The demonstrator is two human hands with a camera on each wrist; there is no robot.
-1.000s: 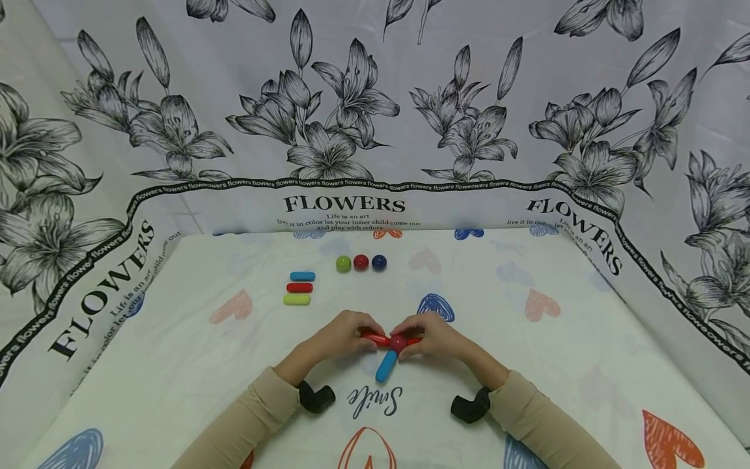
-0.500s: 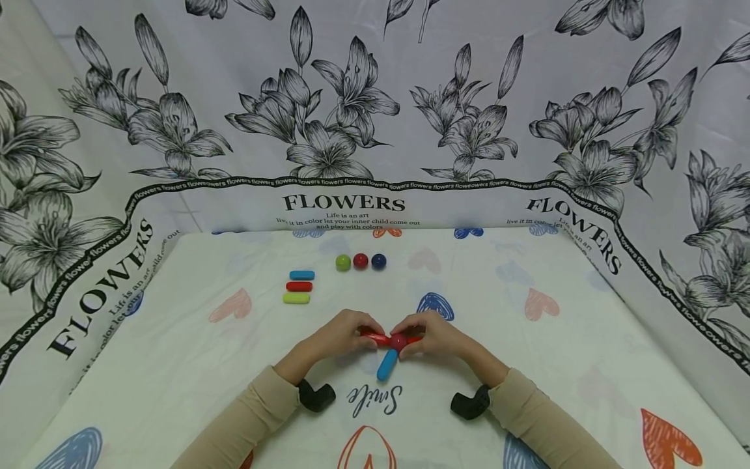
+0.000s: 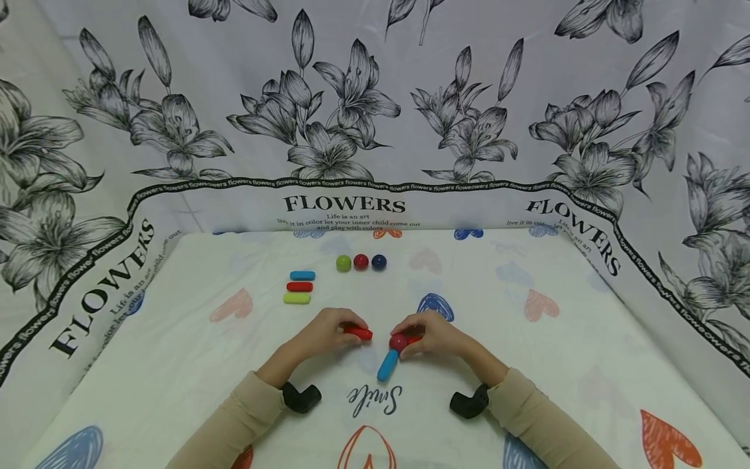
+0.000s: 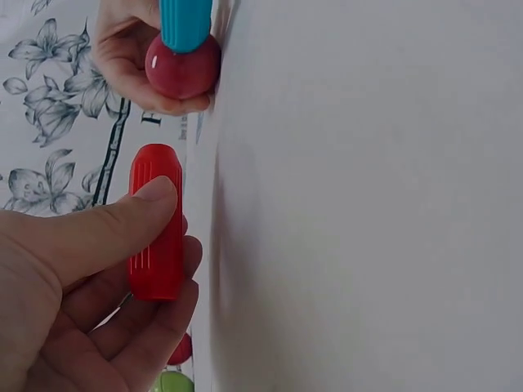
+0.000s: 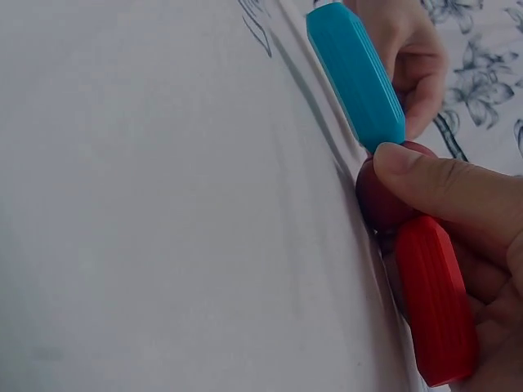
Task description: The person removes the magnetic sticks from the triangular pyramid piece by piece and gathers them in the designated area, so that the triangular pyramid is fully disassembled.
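Observation:
My left hand [image 3: 322, 337] pinches a ribbed red building stick [image 4: 159, 253] between thumb and fingers, apart from everything else. A short gap to the right, my right hand [image 3: 438, 337] holds a dark red ball [image 5: 377, 198] with its thumb against it. Joined to that ball are a blue stick [image 5: 357, 77], slanting toward the near side in the head view, and a second red stick [image 5: 437, 302], which lies along the right fingers. Most of this second stick is hidden by the hand in the head view.
Farther back, a green ball [image 3: 343, 263], a red ball [image 3: 361, 262] and a dark blue ball [image 3: 379, 262] stand in a row. Left of them lie a blue stick [image 3: 302, 275], a red stick [image 3: 299, 286] and a yellow-green stick [image 3: 296, 298] on the printed cloth [image 3: 193, 365].
The left hand has moved left, and its red stick has come away from the dark red ball. The right hand stays in place with the ball and its two sticks.

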